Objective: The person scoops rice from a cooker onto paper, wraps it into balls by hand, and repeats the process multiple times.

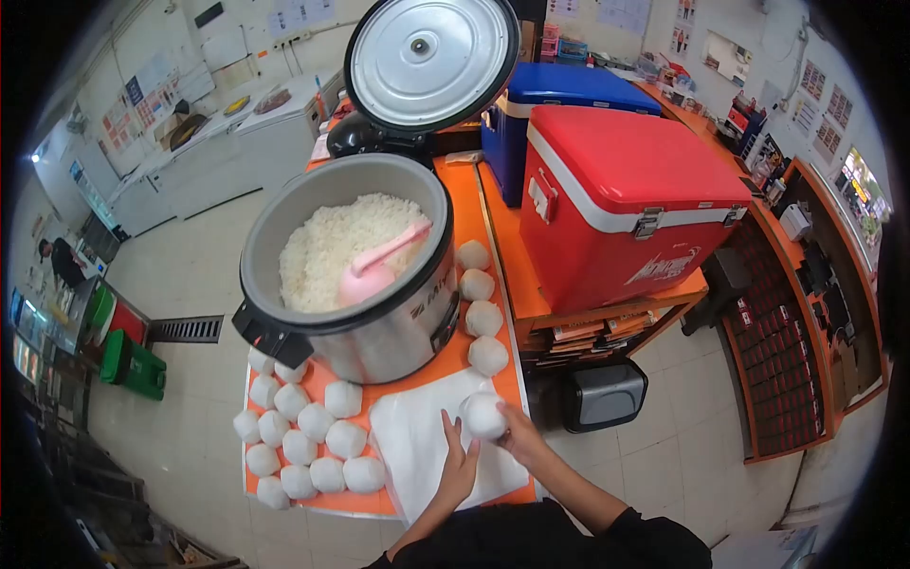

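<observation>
A white paper-wrapped rice bundle is held at its right side by my right hand, over a stack of white wrapping paper. My left hand is open just left of the bundle, fingers stretched up beside it. Similar wrapped bundles sit in rows on the orange table at the left, and a few more line the right of the cooker. Beyond the paper stands a large rice cooker, lid raised. White rice fills much of it, and a pink rice paddle lies on top.
Right of the cooker, a red cooler box and a blue cooler box stand on another orange surface. A grey-lidded bin is on the floor below. Far left, a person stands near a green bin.
</observation>
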A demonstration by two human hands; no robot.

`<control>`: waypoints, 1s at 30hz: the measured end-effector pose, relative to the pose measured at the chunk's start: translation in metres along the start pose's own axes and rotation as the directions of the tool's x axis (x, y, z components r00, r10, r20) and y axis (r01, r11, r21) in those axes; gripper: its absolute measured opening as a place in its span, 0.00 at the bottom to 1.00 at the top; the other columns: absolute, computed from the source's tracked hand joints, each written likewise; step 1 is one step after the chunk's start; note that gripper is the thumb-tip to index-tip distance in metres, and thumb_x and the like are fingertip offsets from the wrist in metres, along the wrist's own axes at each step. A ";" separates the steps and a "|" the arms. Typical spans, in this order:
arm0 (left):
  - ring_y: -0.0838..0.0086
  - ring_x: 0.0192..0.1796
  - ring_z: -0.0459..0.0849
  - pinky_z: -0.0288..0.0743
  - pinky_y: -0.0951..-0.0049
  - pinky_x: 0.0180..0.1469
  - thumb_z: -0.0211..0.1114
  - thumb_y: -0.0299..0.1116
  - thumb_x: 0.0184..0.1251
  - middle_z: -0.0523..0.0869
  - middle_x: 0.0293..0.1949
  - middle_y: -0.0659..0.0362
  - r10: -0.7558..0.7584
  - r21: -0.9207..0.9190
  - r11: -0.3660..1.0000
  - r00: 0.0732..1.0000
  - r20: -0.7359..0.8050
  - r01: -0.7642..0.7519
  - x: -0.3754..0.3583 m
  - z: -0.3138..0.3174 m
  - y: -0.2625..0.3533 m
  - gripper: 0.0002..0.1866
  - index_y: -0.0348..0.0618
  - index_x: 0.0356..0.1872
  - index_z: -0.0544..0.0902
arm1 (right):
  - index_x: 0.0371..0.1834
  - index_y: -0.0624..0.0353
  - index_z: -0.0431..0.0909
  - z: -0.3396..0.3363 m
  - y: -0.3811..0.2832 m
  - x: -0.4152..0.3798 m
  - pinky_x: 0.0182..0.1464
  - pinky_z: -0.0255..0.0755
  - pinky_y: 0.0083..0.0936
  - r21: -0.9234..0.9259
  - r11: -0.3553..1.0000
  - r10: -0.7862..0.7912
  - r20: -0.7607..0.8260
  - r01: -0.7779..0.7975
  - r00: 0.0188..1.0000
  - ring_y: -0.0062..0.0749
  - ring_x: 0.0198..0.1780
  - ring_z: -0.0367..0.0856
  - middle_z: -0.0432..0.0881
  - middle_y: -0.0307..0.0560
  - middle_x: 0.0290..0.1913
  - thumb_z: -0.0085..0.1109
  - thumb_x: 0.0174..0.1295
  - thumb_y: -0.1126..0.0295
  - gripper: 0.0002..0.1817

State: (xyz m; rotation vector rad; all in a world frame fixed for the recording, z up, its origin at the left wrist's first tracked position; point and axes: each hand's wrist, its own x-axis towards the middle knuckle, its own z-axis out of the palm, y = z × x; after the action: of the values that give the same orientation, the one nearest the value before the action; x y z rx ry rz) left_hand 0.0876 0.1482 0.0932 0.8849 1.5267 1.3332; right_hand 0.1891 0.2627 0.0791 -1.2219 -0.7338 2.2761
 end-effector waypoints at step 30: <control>0.66 0.58 0.70 0.59 0.66 0.61 0.49 0.27 0.62 0.74 0.54 0.52 0.567 0.437 0.812 0.348 -0.747 -0.386 0.030 -0.211 0.153 0.19 0.37 0.55 0.70 | 0.52 0.56 0.66 0.282 -0.216 0.138 0.46 0.71 0.39 -0.138 -0.766 0.418 0.634 0.628 0.650 0.45 0.46 0.78 0.79 0.53 0.41 0.46 0.62 0.64 0.16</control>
State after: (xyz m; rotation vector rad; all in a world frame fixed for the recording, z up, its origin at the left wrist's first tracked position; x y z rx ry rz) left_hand -0.1273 0.1284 0.2424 0.8526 2.2903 2.3598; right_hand -0.0913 0.4429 0.2646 0.1519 -3.5137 -0.1063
